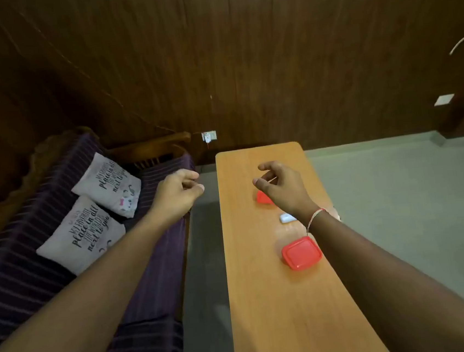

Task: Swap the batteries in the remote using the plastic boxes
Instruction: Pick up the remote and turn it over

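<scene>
Near box [301, 253], red lid on, sits on table [268, 315] beside right forearm. Remote [287, 217], white, just beyond, partly hidden by wrist. Far box [263, 197] under right hand [282, 186], which hovers, fingers loosely curled, empty. Left hand [178, 193] off table over sofa [154, 270] edge, fingers loosely curled, empty. Two cushions [83, 234] on sofa.

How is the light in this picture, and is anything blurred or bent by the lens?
Head view: the room is dim, and the wood-panelled wall is nearly black toward the top left corner. A faint sheen lies on the wooden table near the white remote. The wide lens bends the wall seams and stretches both forearms. The left hand and right hand look slightly soft.
</scene>
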